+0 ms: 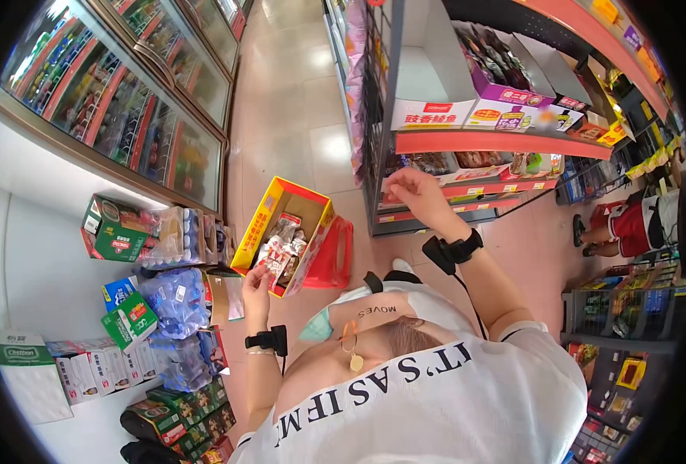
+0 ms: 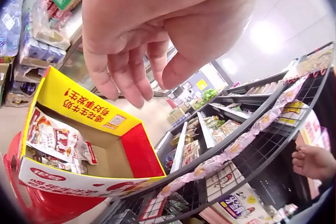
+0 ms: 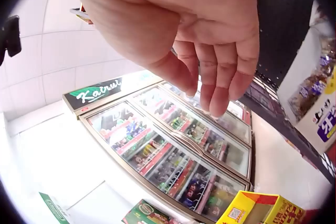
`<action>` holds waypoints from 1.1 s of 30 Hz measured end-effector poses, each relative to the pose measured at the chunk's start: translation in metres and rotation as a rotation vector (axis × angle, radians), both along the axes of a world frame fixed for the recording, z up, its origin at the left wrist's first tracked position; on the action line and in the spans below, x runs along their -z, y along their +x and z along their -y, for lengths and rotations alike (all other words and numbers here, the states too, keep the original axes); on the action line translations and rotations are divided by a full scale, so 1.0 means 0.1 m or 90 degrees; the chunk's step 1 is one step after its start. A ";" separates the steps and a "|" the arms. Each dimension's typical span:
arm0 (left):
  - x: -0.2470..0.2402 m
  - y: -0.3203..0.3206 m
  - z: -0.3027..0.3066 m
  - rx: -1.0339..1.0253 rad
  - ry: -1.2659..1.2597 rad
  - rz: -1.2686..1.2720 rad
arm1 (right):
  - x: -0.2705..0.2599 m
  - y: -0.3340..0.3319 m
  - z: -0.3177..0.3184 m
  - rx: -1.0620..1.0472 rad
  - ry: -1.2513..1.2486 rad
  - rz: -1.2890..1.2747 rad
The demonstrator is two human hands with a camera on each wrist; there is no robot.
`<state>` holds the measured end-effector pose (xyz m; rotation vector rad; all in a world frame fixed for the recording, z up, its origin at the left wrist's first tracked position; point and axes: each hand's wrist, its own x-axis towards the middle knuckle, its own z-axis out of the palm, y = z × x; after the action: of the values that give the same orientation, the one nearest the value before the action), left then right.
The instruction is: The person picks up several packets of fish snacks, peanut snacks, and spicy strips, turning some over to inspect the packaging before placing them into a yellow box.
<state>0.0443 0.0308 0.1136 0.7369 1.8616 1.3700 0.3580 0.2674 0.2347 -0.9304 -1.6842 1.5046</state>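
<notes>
A yellow, red and white carton (image 1: pixel 254 230) holds several white-and-red snack packets (image 2: pixel 53 136) at one end; its other end shows bare cardboard. My left hand (image 1: pixel 255 288) hovers at the carton's near edge and overlaps the packets in the head view. Its fingers (image 2: pixel 123 71) hang loosely bent with nothing between them in the left wrist view. Over by the shelf rack, my right hand (image 1: pixel 420 197) is held out in front of the lower shelf's packaged snacks (image 1: pixel 478 159). Relaxed, slightly curled fingers (image 3: pixel 210 74) hold nothing in the right wrist view.
Under the carton stands a red plastic stool (image 1: pixel 337 251). A shelf rack (image 1: pixel 501 145) with a wire mesh side and open display boxes rises at the right. Glass-door fridges (image 1: pixel 126 116) and stacked drink packs (image 1: pixel 176 298) line the left. Another person (image 1: pixel 633 224) is at far right.
</notes>
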 end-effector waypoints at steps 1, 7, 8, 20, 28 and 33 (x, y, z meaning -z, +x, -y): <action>-0.04 0.06 -0.05 0.001 0.001 0.018 | -0.16 0.04 0.01 0.002 0.001 -0.003; -0.14 0.32 -0.35 -0.013 0.033 0.049 | -1.00 0.52 -0.11 0.073 0.238 0.022; -0.20 0.39 -0.40 -0.017 0.047 0.054 | -1.15 0.64 -0.15 0.100 0.323 0.010; -1.28 1.59 -1.34 0.086 0.149 0.067 | -2.02 1.72 -1.11 0.280 0.750 0.270; -1.80 2.34 -1.81 0.184 0.231 0.041 | -2.04 1.67 -1.31 0.132 0.690 0.513; -2.23 2.65 -2.00 0.236 0.278 0.053 | -1.97 1.67 -1.44 0.126 0.755 0.463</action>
<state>0.3093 0.2309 0.3363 1.1572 1.2859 1.5401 0.5250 0.4118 0.4312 -0.9027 -2.3765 -0.1652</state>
